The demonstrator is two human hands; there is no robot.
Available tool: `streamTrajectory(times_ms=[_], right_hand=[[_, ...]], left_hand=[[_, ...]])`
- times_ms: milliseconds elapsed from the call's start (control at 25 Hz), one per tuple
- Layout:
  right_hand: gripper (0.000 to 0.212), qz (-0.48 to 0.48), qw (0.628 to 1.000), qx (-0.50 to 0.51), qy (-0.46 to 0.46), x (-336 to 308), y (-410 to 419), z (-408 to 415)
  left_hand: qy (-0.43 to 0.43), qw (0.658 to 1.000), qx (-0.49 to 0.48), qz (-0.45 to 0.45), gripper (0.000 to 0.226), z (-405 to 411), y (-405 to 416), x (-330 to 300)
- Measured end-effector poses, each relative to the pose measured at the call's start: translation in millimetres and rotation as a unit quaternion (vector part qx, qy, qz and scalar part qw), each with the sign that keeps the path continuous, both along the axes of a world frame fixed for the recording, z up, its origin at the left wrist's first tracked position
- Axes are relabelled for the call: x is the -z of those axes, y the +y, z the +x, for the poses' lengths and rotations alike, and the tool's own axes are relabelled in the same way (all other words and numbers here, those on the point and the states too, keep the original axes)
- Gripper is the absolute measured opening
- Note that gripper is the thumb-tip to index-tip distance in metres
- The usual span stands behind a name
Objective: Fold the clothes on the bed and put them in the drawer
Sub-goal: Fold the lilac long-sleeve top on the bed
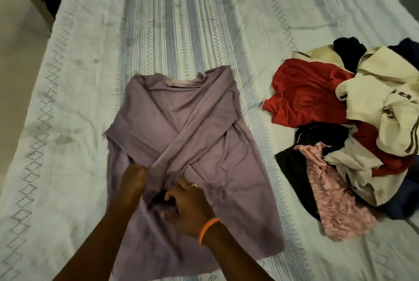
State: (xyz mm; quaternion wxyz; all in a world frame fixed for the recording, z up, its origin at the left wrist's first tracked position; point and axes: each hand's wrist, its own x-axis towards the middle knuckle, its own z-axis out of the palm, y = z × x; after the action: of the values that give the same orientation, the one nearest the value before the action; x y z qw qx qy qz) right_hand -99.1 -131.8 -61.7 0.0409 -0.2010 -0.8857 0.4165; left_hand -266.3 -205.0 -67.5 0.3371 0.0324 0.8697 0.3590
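The shirt [181,135] lies flat in the middle of the bed [68,99], collar away from the person, and its 2 sleeves are crossed over the front so it becomes narrow for folding. Both hands are close together on the lower part of the shirt: the left hand [133,181] pinches a sleeve end, the right hand [188,201] grips cloth beside it. The pile [340,135], unfolded, waits right of the shirt, probably kept apart for space.

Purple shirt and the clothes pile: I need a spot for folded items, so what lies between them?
In the head view, only bare bedsheet lies between the purple shirt and the clothes pile; they don't touch.
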Motion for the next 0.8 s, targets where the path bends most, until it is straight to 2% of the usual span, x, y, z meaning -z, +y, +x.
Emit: streamTrajectory(times_ms=[40,120,200,320,440,520,600,720,760,800], right_hand=[[0.023,-0.013,0.999,-0.029,-0.033,9,-1,6],[0.015,-0.071,0.996,0.012,-0.057,17,7,12],[0.014,-0.148,0.975,0.159,-0.044,25,30,10],[0.009,-0.171,0.911,0.374,-0.009,38,94,-9],[0.009,-0.077,0.878,0.472,-0.013,48,171,-37],[0.007,0.003,0.875,0.482,-0.042,51,211,-54],[0.015,0.032,0.871,0.485,-0.079,62,246,-67],[0.025,0.019,0.881,0.447,-0.151,79,270,-77],[0.025,0.015,0.885,0.438,-0.156,86,276,-78],[0.023,0.009,0.887,0.438,-0.146,87,279,-78]], left_hand=[[0.039,0.997,0.062,-0.001,0.025,3,0,8],[0.11,0.985,0.133,-0.025,0.027,11,11,18],[0.26,0.943,0.195,-0.07,0.03,22,33,20],[0.359,0.881,0.306,-0.039,0.029,19,104,20],[0.387,0.847,0.365,-0.012,0.025,0,195,24],[0.403,0.827,0.39,-0.005,0.028,-14,250,25],[0.394,0.82,0.416,-0.013,0.039,-26,305,31],[0.343,0.844,0.409,-0.055,0.078,-45,360,34],[0.317,0.864,0.386,-0.057,0.086,-50,376,34],[0.307,0.877,0.364,-0.058,0.084,-54,387,34]])
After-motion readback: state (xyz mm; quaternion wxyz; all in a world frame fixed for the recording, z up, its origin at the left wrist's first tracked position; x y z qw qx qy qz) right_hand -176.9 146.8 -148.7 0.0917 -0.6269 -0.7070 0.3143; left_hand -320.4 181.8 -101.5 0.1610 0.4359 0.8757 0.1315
